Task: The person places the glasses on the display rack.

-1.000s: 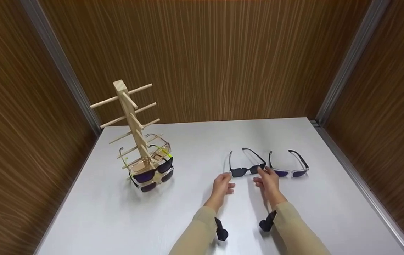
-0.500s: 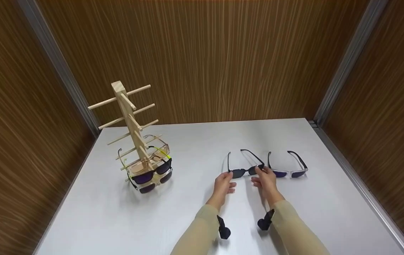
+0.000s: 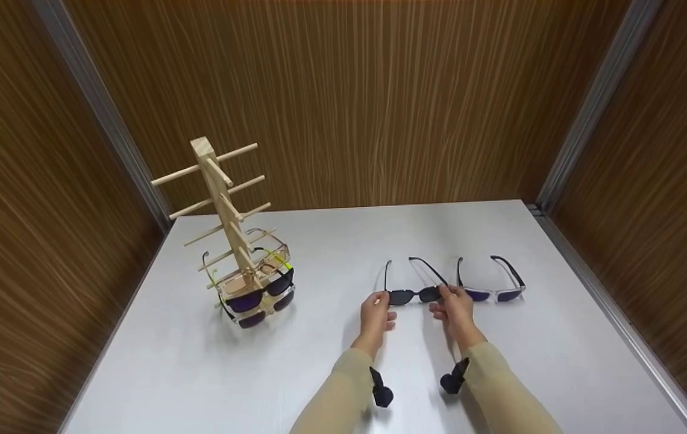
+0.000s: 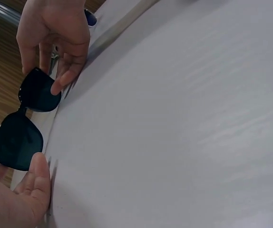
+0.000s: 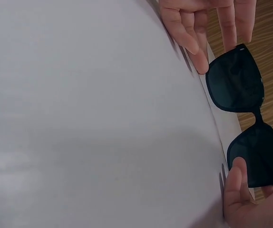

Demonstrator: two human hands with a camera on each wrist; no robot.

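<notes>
Black sunglasses (image 3: 402, 297) with dark lenses are held by both hands, their temples unfolded and pointing away from me. My left hand (image 3: 375, 316) pinches the left end of the frame. At the opposite end, my right hand (image 3: 457, 310) grips the frame, thumb and fingertips on the lens edge. Both lenses (image 4: 16, 141) show whole in the left wrist view, slightly above the white tabletop. Just right of my right hand lie clear-framed sunglasses (image 3: 508, 296) with purple-blue lenses and dark temples.
A wooden peg stand (image 3: 223, 205) rises at the left, with several glasses (image 3: 246, 301) on its lower pegs and bare pegs above. Wood-grain panels (image 3: 343, 102) enclose the white table (image 3: 331, 253) at the back and sides.
The black sunglasses have shifted slightly left and toward me, and now sit more level between the hands. My left hand has come to grip their left end.
</notes>
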